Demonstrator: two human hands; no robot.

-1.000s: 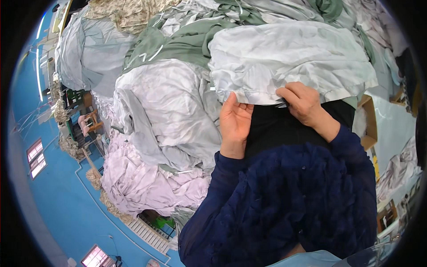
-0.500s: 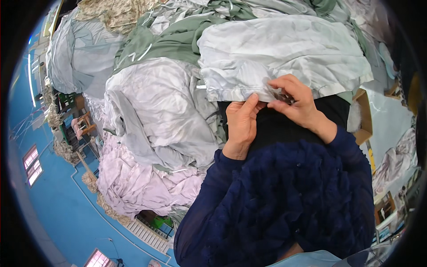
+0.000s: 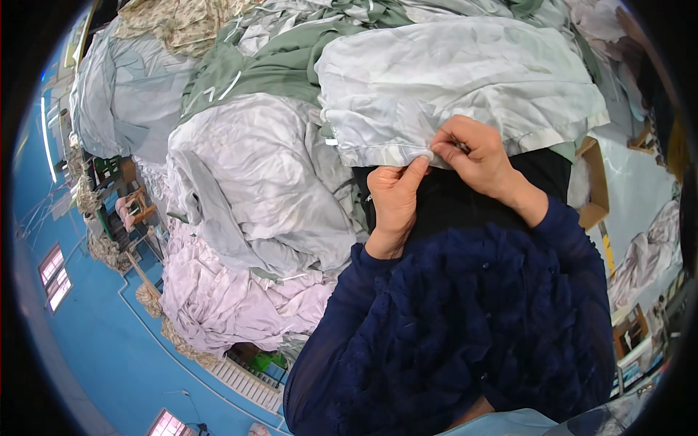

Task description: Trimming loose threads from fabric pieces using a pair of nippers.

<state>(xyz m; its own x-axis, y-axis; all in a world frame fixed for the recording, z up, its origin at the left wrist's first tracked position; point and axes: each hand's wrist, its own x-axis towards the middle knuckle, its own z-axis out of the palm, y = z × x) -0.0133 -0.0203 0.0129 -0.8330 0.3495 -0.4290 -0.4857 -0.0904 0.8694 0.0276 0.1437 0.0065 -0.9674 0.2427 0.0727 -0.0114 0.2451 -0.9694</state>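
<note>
A white garment (image 3: 465, 73) with faint grey-green patches lies spread in front of me, its stitched hem along the near edge over my dark lap. My left hand (image 3: 395, 200) is closed on this hem from below, thumb on top and fingers curled under the cloth. Just beside it, my right hand (image 3: 476, 156) is closed in a pinch at the same edge, thumb and forefinger tips together on the fabric. A small dark, metallic-looking thing (image 3: 461, 147) shows inside the right hand's curled fingers; its kind is mostly hidden.
Left of the garment lie heaped pale grey cloth (image 3: 254, 174), green cloth (image 3: 269, 65) and pinkish cloth (image 3: 233, 298). Patterned beige cloth (image 3: 174, 25) sits at the far left. A cardboard box (image 3: 596, 185) stands to the right. The floor (image 3: 109, 341) is blue.
My right hand's fingers have drawn together into a pinch at the hem, hiding more of the dark thing. My left thumb has shifted slightly right along the edge.
</note>
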